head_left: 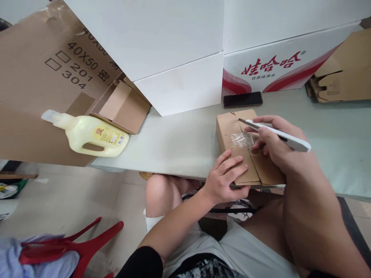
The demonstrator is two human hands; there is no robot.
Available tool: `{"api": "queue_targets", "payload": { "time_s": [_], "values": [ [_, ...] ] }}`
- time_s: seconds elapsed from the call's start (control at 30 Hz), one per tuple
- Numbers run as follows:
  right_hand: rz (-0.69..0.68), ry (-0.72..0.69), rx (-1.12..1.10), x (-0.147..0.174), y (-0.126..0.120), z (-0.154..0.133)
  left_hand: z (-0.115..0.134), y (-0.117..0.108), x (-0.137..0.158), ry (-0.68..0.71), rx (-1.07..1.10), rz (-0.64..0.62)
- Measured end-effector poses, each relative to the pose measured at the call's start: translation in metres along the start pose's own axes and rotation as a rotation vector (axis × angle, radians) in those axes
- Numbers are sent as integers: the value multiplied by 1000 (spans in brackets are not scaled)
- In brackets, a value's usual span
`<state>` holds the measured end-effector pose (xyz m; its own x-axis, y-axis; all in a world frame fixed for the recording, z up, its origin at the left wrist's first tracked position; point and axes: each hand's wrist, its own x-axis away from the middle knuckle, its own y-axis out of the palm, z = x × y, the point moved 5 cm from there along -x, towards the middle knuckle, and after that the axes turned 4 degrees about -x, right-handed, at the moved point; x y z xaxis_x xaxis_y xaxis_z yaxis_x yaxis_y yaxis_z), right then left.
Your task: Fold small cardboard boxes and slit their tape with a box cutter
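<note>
A small brown cardboard box (242, 170) lies at the table's front edge, with a strip of clear tape (240, 139) across its middle seam. My left hand (227, 175) grips the box's near left corner, fingers on top and thumb at the front side. In my right hand (278, 143) is a white utility knife (290, 139), its blade out and pointing left above the seam near the far end of the box. Whether the blade touches the cardboard I cannot tell. The lower fingers of that hand are close to the tape.
White cartons (179, 85) stand stacked at the back, one with red print. A black phone (242, 99) lies before them. On the left are a yellow detergent bottle (95, 135), an open cardboard box (124, 106) and a large carton (34, 96). A red chair (89, 247) stands at lower left.
</note>
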<state>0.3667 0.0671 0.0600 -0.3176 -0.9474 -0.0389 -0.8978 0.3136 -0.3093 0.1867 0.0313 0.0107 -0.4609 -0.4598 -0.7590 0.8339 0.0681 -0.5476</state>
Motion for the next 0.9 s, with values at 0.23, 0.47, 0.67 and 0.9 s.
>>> {"api": "queue_targets", "payload": {
  "time_s": [0.23, 0.47, 0.67, 0.9],
  "values": [
    [-5, 36, 83, 2, 0, -5, 1, 1, -1, 23, -18, 43],
    [18, -17, 221, 7, 1, -19, 0, 1, 1, 22, -14, 31],
    [-1, -82, 293, 8, 0, -22, 1, 1, 0, 29, -12, 39],
    [-2, -55, 338, 11, -2, -26, 1, 0, 0, 14, -13, 33]
  ]
}}
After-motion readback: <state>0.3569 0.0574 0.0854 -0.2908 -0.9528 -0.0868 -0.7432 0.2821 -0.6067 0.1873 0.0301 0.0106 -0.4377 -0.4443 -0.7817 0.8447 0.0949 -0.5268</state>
